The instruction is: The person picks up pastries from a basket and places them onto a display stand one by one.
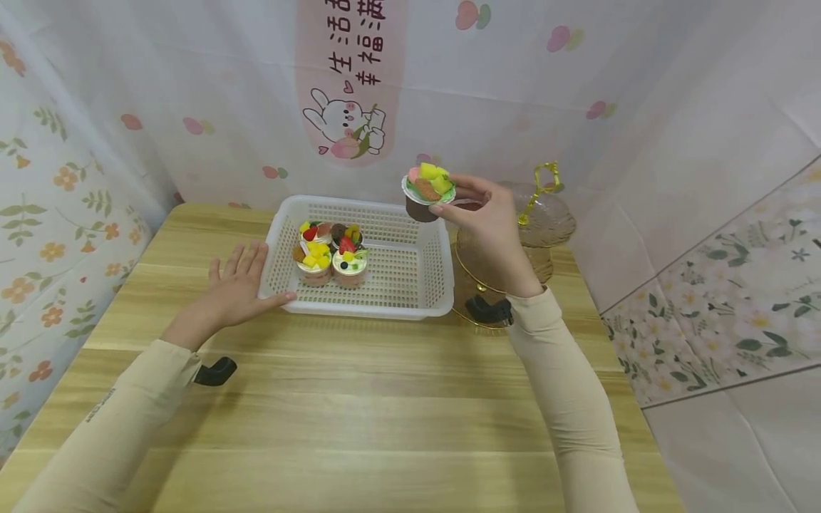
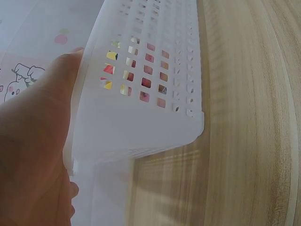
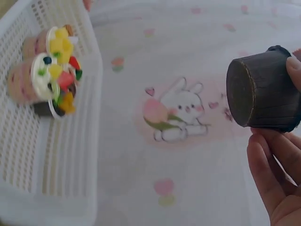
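My right hand (image 1: 490, 224) pinches a brown-cupped cupcake (image 1: 421, 208) between thumb and fingers, above the right rear part of a white plastic basket (image 1: 372, 312). Yellow and pink fruit pieces and green trim top the cupcake; in the right wrist view its dark round base (image 3: 241, 89) faces the camera. Several fruit-topped dessert cups (image 1: 349, 269) stand in the left half of the basket. At the basket's left end, my left hand (image 1: 232, 291) rests against the rim, fingers spread and thumb along the front corner.
A tiered stand (image 1: 551, 221) with gold metalwork and clear amber plates is at the right, partly hidden behind my right hand and wrist. The wooden table (image 1: 359, 406) runs back to a printed curtain (image 1: 244, 85). Black pieces (image 1: 216, 371) jut from both cuffs.
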`<action>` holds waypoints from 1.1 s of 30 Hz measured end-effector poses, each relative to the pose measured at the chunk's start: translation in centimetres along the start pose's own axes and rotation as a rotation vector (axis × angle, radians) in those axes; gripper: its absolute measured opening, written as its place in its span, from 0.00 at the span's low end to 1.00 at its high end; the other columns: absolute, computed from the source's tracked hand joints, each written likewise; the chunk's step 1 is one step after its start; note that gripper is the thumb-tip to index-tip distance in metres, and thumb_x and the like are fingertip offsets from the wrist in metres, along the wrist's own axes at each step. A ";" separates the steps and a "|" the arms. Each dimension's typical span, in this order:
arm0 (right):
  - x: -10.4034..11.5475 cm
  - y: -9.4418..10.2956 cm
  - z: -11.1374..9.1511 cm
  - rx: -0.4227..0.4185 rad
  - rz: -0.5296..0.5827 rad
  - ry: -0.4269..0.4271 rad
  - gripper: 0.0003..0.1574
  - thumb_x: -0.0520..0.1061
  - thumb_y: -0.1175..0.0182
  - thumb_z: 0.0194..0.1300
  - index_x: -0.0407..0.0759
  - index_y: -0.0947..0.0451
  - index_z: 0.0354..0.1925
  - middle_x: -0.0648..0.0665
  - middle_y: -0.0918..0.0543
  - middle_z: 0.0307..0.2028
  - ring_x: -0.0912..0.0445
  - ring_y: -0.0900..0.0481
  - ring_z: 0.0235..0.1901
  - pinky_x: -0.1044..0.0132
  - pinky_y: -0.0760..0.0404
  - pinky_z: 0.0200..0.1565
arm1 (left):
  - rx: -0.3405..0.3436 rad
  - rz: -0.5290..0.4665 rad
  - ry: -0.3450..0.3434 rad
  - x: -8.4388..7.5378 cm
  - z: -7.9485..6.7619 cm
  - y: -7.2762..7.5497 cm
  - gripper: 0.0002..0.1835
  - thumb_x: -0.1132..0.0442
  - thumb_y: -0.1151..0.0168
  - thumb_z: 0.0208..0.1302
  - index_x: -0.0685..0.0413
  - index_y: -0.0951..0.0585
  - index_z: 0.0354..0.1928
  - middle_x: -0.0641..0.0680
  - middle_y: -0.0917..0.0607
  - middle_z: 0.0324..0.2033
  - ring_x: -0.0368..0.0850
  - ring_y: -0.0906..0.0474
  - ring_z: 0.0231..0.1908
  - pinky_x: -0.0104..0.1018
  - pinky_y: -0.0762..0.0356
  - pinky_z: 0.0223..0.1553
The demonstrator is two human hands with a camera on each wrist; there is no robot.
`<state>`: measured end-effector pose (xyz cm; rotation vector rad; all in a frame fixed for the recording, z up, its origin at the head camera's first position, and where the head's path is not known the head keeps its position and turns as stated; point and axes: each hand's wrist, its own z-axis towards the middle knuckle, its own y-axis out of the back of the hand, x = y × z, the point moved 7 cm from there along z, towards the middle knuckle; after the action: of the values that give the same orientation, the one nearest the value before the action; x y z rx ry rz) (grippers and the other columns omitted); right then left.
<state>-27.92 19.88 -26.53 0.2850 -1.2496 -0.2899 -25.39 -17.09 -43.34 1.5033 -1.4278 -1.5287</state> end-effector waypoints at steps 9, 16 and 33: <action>-0.4 7.6 -2.9 -0.172 -0.128 0.030 0.32 0.44 0.24 0.53 0.41 0.19 0.57 0.64 0.14 0.36 0.65 0.17 0.37 0.75 0.20 0.41 | -0.002 -0.020 -0.006 0.0 -0.2 0.0 0.64 0.23 0.53 0.61 0.63 0.68 0.77 0.69 0.65 0.77 0.72 0.72 0.76 0.77 0.79 0.67; -2.8 12.3 -4.4 -0.271 -0.209 -0.048 0.33 0.49 0.23 0.52 0.48 0.18 0.57 0.67 0.16 0.38 0.62 0.26 0.58 0.65 0.27 0.59 | -0.006 -0.019 -0.011 0.1 -0.1 -0.2 0.64 0.23 0.53 0.61 0.64 0.68 0.77 0.68 0.66 0.77 0.73 0.72 0.76 0.77 0.79 0.67; -7.0 14.1 -4.6 -0.294 -0.247 -0.092 0.36 0.54 0.24 0.52 0.48 0.20 0.58 0.46 0.14 0.48 0.54 0.30 0.65 0.48 0.33 0.63 | -0.023 -0.010 -0.011 0.1 -0.1 -0.3 0.63 0.24 0.52 0.61 0.64 0.67 0.77 0.69 0.63 0.77 0.74 0.69 0.76 0.78 0.76 0.67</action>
<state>-24.70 35.77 -28.94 0.1729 -1.2442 -0.6994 -25.29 -17.15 -43.61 1.4926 -1.4059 -1.5560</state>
